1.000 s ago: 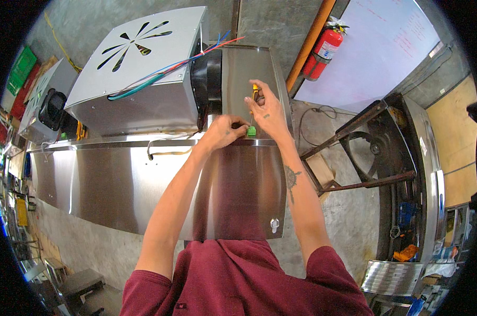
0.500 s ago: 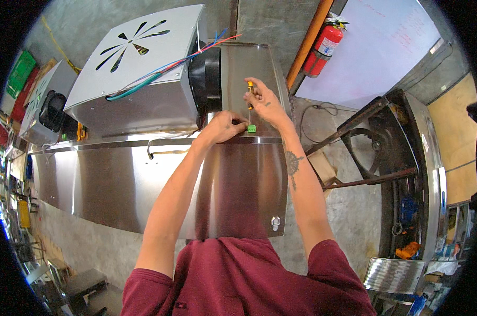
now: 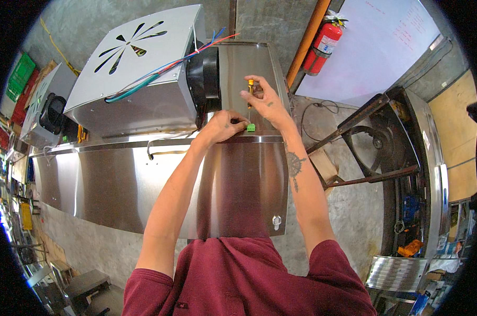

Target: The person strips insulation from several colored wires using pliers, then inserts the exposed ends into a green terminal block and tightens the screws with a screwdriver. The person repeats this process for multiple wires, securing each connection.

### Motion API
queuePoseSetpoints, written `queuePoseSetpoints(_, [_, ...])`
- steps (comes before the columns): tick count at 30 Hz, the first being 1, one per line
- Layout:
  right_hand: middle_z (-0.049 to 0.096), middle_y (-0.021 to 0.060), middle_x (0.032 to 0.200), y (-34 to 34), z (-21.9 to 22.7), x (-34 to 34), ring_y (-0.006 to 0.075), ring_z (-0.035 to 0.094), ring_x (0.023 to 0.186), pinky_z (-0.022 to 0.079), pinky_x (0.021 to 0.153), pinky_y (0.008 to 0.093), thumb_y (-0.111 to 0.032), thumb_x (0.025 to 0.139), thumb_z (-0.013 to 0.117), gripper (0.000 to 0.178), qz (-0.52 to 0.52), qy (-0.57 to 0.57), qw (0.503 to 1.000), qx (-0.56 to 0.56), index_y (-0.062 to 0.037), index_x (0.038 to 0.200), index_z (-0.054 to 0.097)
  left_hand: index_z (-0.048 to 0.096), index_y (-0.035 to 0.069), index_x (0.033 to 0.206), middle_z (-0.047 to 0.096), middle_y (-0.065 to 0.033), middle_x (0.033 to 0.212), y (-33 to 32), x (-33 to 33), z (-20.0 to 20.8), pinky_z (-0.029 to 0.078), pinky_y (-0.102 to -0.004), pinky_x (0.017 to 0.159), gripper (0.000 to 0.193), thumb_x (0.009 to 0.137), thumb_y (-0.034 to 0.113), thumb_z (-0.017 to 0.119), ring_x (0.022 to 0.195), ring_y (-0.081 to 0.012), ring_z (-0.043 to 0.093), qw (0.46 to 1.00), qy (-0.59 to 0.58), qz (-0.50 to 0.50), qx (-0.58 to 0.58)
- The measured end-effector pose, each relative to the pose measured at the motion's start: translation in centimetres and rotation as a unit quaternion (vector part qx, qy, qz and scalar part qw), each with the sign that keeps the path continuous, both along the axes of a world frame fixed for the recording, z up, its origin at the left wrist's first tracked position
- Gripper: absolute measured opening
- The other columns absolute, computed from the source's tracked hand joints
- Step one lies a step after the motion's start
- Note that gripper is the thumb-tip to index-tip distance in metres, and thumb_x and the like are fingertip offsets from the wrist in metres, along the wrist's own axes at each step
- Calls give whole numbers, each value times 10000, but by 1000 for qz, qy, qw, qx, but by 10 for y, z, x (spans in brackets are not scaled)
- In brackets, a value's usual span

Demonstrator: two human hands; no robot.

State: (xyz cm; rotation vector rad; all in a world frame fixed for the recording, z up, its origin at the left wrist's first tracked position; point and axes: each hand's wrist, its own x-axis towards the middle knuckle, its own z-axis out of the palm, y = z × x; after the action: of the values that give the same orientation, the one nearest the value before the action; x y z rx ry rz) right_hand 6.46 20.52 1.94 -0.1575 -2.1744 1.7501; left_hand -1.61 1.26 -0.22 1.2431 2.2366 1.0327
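Note:
My right hand (image 3: 269, 102) holds a small screwdriver (image 3: 250, 87) with a yellow and dark handle, upright, its thin shaft pointing down at a green terminal block (image 3: 251, 127). The block sits near the front edge of a stainless steel top (image 3: 238, 68). My left hand (image 3: 222, 126) is closed, with thumb and fingertips pinched at the block's left end; whether a wire is also between them is hidden. Just left of my hands stands a grey metal housing (image 3: 138, 63) with petal-shaped slots and a black round duct collar (image 3: 211, 79).
Loose red and blue wires (image 3: 212, 45) and a teal cable (image 3: 130, 94) lie along the housing. At the right are a fire extinguisher (image 3: 322, 47), a whiteboard (image 3: 372, 47) and a dark metal frame (image 3: 370, 179). A second grey housing (image 3: 46, 100) stands at far left.
My right thumb and fingers have shifted slightly around the screwdriver handle, the thumb now further left. My left hand stays at the terminal block.

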Motion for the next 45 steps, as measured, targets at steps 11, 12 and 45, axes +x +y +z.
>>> queuePoseSetpoints(11, [640, 33, 1039, 4, 5, 0, 103, 654, 936, 575, 824, 297, -103, 1085, 707, 461, -16, -21, 998, 61, -112, 1530, 589, 834, 5, 1159, 821, -206, 1141, 0, 0, 1, 583, -399, 956, 307, 991, 253, 769, 1030, -303, 781, 1000, -7, -3, 0])
queuePoseSetpoints(12, [651, 40, 1057, 0, 12, 2, 106, 658, 940, 578, 829, 296, -102, 1092, 695, 452, -22, -47, 995, 81, -109, 1532, 590, 834, 5, 1161, 822, -203, 1141, -1, -1, -1, 584, -398, 954, 303, 990, 247, 770, 1031, -300, 781, 1000, -14, -1, -2])
queuePoseSetpoints(45, [657, 35, 980, 1, 7, 0, 136, 671, 864, 569, 771, 311, -128, 1078, 713, 475, 43, 20, 997, -56, -126, 1535, 583, 828, -20, 1143, 814, -225, 1096, 1, -1, -6, 585, -406, 912, 341, 985, 280, 799, 972, -284, 775, 1000, -20, -1, 20])
